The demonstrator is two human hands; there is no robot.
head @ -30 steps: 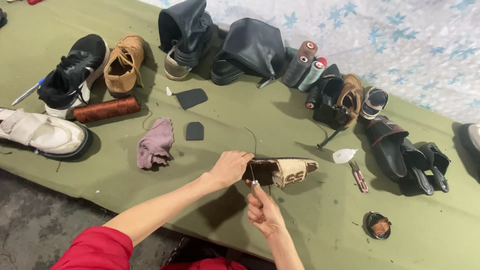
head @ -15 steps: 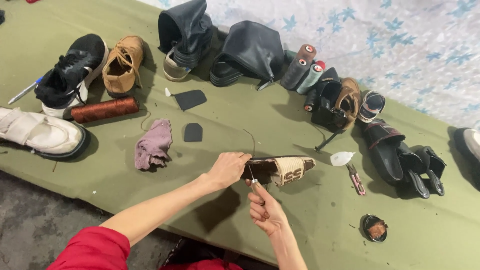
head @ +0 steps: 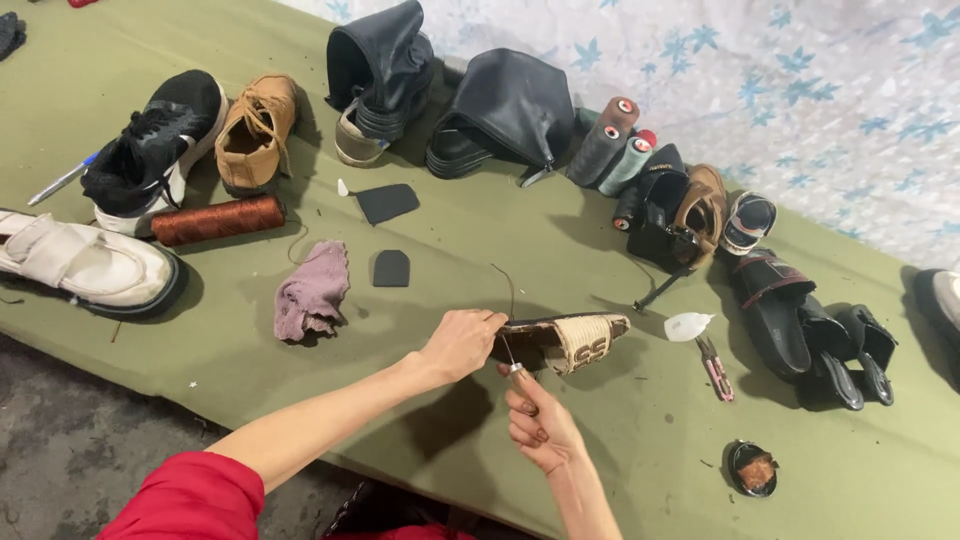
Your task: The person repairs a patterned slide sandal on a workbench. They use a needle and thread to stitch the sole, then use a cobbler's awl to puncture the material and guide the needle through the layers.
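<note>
The left hand point(head: 460, 343) clamps the shoe point(head: 565, 340); the right hand point(head: 535, 420), at six o'clock, pinches a needle point(head: 511, 358) that could slip and prick.

Open cloth L of left hand point(head: 462, 342) up to pink rag point(head: 313, 292); pliers point(head: 716, 366), small tin point(head: 752, 468) crowd R side

matt olive cloth table cover point(head: 420, 330), woven beige fabric shoe point(head: 570, 338), glossy black leather boots point(head: 500, 110).
</note>
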